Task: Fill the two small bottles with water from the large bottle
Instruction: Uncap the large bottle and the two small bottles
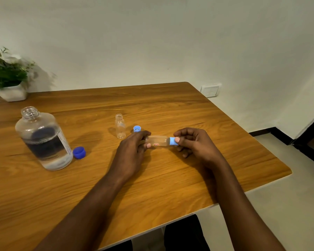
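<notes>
Large bottle (44, 140): left of centre, upright on the table (170, 178), uncapped; clear, water in roughly the lower half, upper part dry, label on the side turned to the right.
Dark cap (79, 152): deep blue, on the table just beside the large bottle's base, to its right.
Standing bottle (120, 126): small, clear, upright in mid-frame, uncapped, looks empty.
Loose cap (137, 128): light blue, hollow side up on the table, just right of the standing bottle and just above the left fingertips.
Held bottle (157, 140): small, clear, lying sideways between both hands at mid-frame, base toward the left, neck toward the right; red and white sticker on its lower side; cannot tell whether any water is inside, nor whether it touches the table.
Fitted cap (173, 141): light blue, on the neck of the held bottle.
Left hand (132, 147): fingers and thumb curled round the base end of the held bottle, gripping it.
Right hand (192, 142): thumb and forefinger pinching the fitted cap, remaining fingers curled underneath.
Table: wooden, rounded far-right corner.
Plant (7, 73): upper left, white flowers in a white pot at the table's far edge.
Socket (210, 90): white plate on the wall, right of the table's far corner.
</notes>
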